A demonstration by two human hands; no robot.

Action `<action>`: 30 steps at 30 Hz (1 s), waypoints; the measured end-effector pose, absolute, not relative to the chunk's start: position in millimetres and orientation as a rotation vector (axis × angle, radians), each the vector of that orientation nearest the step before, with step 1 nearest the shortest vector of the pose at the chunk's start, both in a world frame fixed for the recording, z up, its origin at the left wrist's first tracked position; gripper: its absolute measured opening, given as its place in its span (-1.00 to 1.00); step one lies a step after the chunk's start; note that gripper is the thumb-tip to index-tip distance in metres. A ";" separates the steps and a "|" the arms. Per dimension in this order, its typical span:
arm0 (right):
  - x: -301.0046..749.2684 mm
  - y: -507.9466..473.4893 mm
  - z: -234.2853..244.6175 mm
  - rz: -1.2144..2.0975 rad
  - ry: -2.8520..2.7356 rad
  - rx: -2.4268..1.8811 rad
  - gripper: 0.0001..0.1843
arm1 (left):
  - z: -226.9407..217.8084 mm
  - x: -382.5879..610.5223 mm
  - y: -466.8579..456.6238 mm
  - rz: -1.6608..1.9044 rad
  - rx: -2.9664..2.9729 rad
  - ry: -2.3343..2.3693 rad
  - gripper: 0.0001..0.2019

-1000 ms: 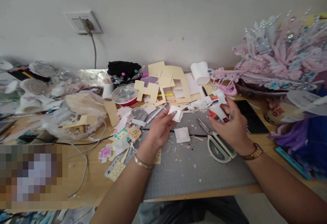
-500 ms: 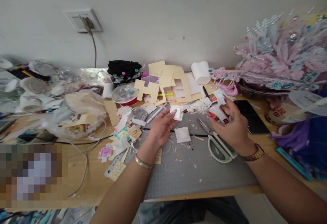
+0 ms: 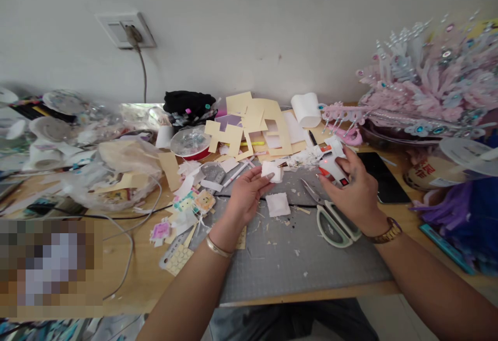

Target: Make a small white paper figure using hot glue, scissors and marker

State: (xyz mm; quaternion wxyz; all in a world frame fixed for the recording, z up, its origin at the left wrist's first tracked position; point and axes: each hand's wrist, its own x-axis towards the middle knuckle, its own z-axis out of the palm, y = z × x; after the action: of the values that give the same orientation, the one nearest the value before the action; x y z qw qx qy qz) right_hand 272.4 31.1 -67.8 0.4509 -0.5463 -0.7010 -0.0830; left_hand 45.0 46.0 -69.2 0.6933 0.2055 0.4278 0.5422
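My left hand [image 3: 249,190] pinches a small white padded square [image 3: 272,171] between thumb and fingers, above the grey cutting mat [image 3: 268,273]. In my right hand [image 3: 352,190] is a white and orange hot glue gun [image 3: 330,164], its handle wrapped by my fingers. The gun's nozzle points left, close to the right side of the held square; whether it touches I cannot tell. A second white square [image 3: 277,204] lies flat on the mat just below. Beneath my right hand rest scissors [image 3: 335,224] with pale green handles, blades parted a little.
Cut cream card pieces [image 3: 252,123] pile up at the back beside a white roll [image 3: 306,110]. A black phone or tablet [image 3: 383,178] lies right. Pink beaded decorations [image 3: 431,87] rise behind it. Loose cables [image 3: 130,258] and a plastic bag [image 3: 112,175] occupy the left.
The white square in my left hand has shifted slightly right and now shows more of its face. The glue gun's nozzle has come up beside it.
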 end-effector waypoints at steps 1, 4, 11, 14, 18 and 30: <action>272.1 31.0 -67.8 -0.196 -1.738 -1.353 -0.24 | -70.9 45.6 45.6 1.219 0.495 0.957 -0.69; 270.6 30.1 -67.2 -0.175 -1.752 -1.367 -0.25 | -75.2 47.9 44.3 1.245 0.597 0.992 -0.59; 268.0 29.5 -65.1 -0.161 -1.761 -1.350 -0.28 | -75.1 50.7 42.4 1.247 0.650 1.033 -0.52; 267.9 29.6 -64.0 -0.167 -1.776 -1.358 -0.29 | -74.4 51.1 41.8 1.233 0.677 1.049 -0.53; 267.8 29.4 -63.5 -0.164 -1.786 -1.376 -0.31 | -73.5 51.3 40.4 1.237 0.710 1.069 -0.55; 268.0 29.9 -63.4 -0.197 -1.813 -1.318 -0.32 | -71.0 51.4 40.5 1.243 0.679 1.079 -0.56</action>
State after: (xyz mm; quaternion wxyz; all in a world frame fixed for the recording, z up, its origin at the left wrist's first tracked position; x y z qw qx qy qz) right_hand 268.0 29.9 -63.4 0.4312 -0.5285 -0.7270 -0.0791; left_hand 51.4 40.5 -71.0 0.6291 0.2962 0.4711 0.5427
